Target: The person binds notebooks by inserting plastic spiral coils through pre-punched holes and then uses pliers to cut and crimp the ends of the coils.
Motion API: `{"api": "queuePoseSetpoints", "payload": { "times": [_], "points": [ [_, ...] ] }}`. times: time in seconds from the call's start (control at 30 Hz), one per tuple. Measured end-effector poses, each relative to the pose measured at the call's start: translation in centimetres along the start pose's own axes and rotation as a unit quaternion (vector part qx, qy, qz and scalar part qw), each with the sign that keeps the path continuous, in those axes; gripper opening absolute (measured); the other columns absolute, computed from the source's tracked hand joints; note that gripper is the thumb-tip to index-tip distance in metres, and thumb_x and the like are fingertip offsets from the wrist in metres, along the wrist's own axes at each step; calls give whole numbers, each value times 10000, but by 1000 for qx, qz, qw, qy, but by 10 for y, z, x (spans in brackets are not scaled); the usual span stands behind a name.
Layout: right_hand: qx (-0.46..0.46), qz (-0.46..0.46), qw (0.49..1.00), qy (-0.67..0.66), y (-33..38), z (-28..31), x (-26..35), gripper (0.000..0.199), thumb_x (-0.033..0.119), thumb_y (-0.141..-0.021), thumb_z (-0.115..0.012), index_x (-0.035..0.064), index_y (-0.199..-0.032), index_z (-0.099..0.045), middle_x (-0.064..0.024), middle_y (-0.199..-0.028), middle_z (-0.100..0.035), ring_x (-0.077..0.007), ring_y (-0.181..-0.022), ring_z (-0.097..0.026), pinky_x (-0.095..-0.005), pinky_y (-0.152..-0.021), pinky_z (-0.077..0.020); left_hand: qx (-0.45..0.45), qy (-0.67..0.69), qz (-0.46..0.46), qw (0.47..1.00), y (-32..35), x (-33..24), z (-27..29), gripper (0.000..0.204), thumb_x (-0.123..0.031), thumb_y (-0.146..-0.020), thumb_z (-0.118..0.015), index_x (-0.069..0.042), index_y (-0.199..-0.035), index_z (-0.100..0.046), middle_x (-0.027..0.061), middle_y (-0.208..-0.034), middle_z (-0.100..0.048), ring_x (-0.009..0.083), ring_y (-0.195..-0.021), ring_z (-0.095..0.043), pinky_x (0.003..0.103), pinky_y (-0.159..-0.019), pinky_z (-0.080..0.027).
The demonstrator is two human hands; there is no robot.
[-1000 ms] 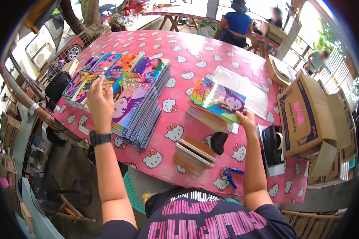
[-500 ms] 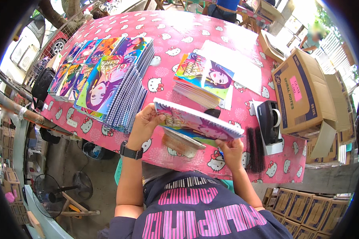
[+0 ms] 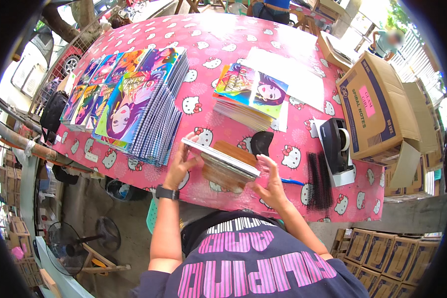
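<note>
An unbound notebook (image 3: 221, 158), a thin block of pages, stands on its long edge over a wooden board (image 3: 228, 181) at the table's near edge. My left hand (image 3: 184, 160) cups its left end, fingers spread and thumb on the near side. Around the right end curves my right hand (image 3: 270, 183), its fingers also spread and its thumb in front. The block is steadied between both hands, its cover hardly visible. Beyond it lies a pile of bright covers and pages (image 3: 251, 92). A blue pen (image 3: 292, 182) is beside my right hand.
Coil-bound notebooks (image 3: 139, 111) stand in stacks at left. Black plastic coils (image 3: 319, 181), a tape dispenser (image 3: 335, 149) and an open carton (image 3: 377, 109) are at right. A dark curved object (image 3: 261, 143) lies beyond the board. White sheets (image 3: 290, 74) lie farther back. Another person (image 3: 387, 43) is far right.
The notebook has come down from a tilted hold to stand on edge over the board, turning its cover out of sight. My right hand moved left, and both hands loosened their fingers.
</note>
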State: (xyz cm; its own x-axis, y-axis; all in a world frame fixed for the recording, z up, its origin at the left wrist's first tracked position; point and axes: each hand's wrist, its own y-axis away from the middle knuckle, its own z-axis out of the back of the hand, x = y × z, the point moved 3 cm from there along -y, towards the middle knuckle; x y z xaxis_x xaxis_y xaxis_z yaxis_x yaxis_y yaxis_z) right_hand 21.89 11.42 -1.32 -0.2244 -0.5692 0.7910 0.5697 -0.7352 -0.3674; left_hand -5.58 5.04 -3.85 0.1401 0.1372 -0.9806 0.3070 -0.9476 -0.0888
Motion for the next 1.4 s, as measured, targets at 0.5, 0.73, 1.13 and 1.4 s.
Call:
{"api": "queuePoseSetpoints", "payload": {
  "times": [0.5,0.73,1.13,1.4],
  "points": [
    [92,-105,961,-239,-68,-5,-35,346,148,-926,-616,39,-1231,-495,-42,-1086,-595,-116,-1017,-537,-284,-901,-443,-76,-551,-299,775,-10,-51,-96,365,-109,-793,-673,-139,-1154,-625,10,-1182,-600,223,-1174,-505,493,-1101,-221],
    [192,-124,953,-198,-64,10,-19,514,53,-803,-731,46,-1257,-490,-46,-1005,-622,-129,-858,-604,-303,-751,-539,-80,-529,-308,787,4,-47,-91,335,-80,-782,-670,-116,-1114,-640,38,-1059,-606,239,-1035,-535,444,-967,-360],
    [125,-95,986,56,-1,42,-72,643,48,-670,-621,86,-1301,-504,-160,-1317,-511,-335,-1264,-433,-431,-1092,-296,-99,-565,-263,776,50,-40,-67,523,-181,-781,-689,-189,-1285,-550,17,-1263,-523,232,-1249,-441,567,-1101,-140],
    [209,-35,908,361,-63,-2,-77,674,-28,-702,-626,301,-1284,-549,-89,-1471,-346,-325,-1366,-275,-575,-1115,-141,-53,-549,-296,780,31,-44,-65,288,-70,-733,-703,-167,-1004,-692,-3,-905,-586,206,-889,-549,449,-897,-395]
  ]
}}
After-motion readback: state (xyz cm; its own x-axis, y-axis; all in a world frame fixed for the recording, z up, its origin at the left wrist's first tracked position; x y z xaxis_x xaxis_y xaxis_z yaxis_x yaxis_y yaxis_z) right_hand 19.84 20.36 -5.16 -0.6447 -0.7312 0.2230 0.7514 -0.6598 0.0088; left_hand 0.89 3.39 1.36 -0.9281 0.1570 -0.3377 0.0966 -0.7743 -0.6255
